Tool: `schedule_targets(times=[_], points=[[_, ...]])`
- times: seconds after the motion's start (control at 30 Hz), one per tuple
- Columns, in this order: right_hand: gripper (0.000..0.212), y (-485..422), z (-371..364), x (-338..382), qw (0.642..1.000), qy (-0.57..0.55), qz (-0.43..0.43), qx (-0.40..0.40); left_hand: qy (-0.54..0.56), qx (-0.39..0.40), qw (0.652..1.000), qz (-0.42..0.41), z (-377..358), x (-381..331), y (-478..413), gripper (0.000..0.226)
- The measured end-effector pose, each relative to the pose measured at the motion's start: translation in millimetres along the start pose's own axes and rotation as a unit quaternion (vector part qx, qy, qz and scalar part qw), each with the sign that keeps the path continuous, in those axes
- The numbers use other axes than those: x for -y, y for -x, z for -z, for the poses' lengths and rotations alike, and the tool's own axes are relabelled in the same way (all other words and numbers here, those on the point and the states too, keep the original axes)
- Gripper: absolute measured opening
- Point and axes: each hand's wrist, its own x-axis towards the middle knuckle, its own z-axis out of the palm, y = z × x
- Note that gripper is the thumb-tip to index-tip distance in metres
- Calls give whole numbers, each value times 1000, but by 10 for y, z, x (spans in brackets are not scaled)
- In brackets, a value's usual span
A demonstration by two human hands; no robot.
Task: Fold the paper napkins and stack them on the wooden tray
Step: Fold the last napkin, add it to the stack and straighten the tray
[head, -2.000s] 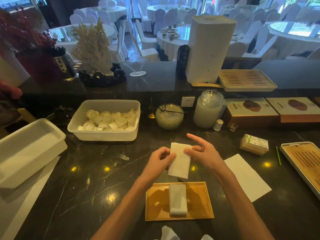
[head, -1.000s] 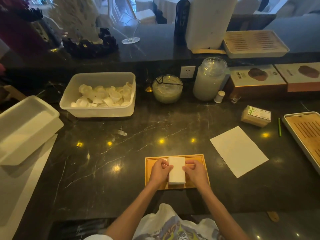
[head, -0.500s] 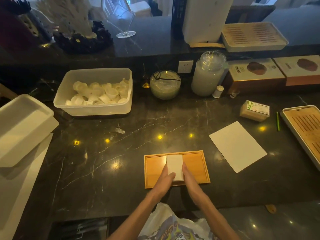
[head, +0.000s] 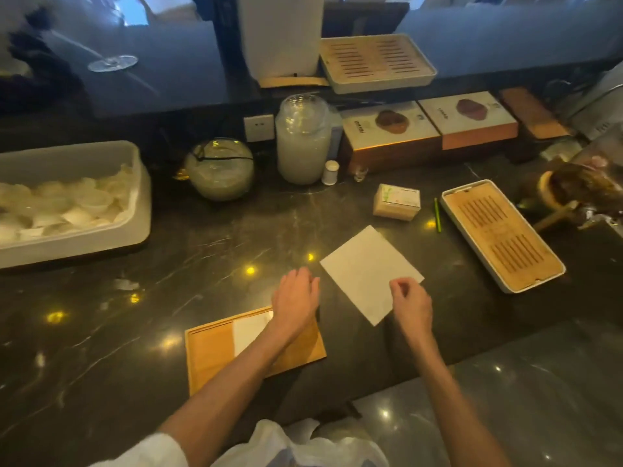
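Observation:
A wooden tray lies on the dark marble counter near its front edge. A small stack of folded white napkins rests on it, partly hidden by my left forearm. To the tray's right a flat unfolded napkin lies on the counter. My left hand hovers with relaxed fingers over the tray's far right corner, just left of that napkin, holding nothing. My right hand has its fingers curled at the flat napkin's near right edge and pinches it there.
A white tub of small cups stands at the left. A round glass bowl, a tall jar and a small box stand behind. A green pen and a slatted tea tray lie to the right.
Both hands left the folded napkin on the tray's stack and moved up and right. My right hand now reaches the flat napkin. The view has swung right.

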Motion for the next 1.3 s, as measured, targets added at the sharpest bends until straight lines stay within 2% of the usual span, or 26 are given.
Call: schedule_targets(times=[0.07, 0.13, 0.3, 0.4, 0.53, 0.6, 0.67, 0.73, 0.8, 0.87, 0.9, 0.93, 0.97, 1.0, 1.03, 1.07, 1.13, 1.17, 1.2, 1.3], points=[[17, -492, 85, 3, 999, 31, 5, -23, -42, 22, 999, -4, -226, -350, -250, 27], [15, -928, 75, 33, 998, 60, 17, -13, -81, 44, 996, 14, -429, -596, -443, 33], [16, -1504, -85, 31, 979, 182, 65, 60, -34, 110, 976, 182, -855, -859, -604, 42], [18, -1589, -174, -48, 969, 215, 77, 99, 18, 86, 965, 248, -1017, -928, -555, 42], [17, -1569, -241, -50, 959, 254, 103, 71, 87, 51, 949, 300, -1190, -983, -472, 55], [14, -1503, -236, -64, 970, 208, 100, 73, 131, 34, 936, 324, -1233, -956, -431, 62], [8, -1437, -168, -49, 988, 51, 54, 135, 190, 31, 919, 344, -1216, -885, -437, 67], [10, -1337, -26, 21, 971, -101, -10, 216, 277, 30, 889, 362, -1105, -805, -445, 62], [15, -1205, 139, 113, 952, -156, -15, 262, 373, 27, 852, 367, -869, -679, -378, 54], [18, -1032, 255, 255, 935, -199, -6, 295, 516, 31, 784, 343, -519, -463, -219, 49], [21, -925, 285, 350, 924, -225, -8, 310, 605, 35, 725, 326, -323, -327, -123, 48], [25, -799, 292, 462, 910, -254, -16, 327, 695, 49, 648, 308, -127, -176, -14, 47], [28, -658, 278, 581, 895, -285, -24, 343, 769, 80, 568, 283, 72, -32, 97, 41], [31, -504, 247, 698, 880, -314, -26, 356, 812, 120, 508, 262, 264, 89, 200, 35], [33, -346, 202, 809, 869, -335, -23, 363, 825, 156, 479, 258, 434, 201, 287, 36], [35, -197, 151, 911, 862, -351, -19, 365, 821, 187, 470, 265, 586, 297, 362, 41], [36, 75, 43, 1067, 857, -364, -16, 365, 809, 231, 465, 276, 830, 454, 475, 48], [35, 195, -11, 1124, 856, -363, -13, 368, 798, 236, 480, 277, 929, 530, 501, 50], [33, 301, -59, 1169, 856, -358, -10, 373, 777, 223, 520, 275, 1015, 610, 508, 51], [28, 554, -154, 1273, 866, -329, -7, 375, 652, 131, 702, 255, 1208, 836, 522, 39]])
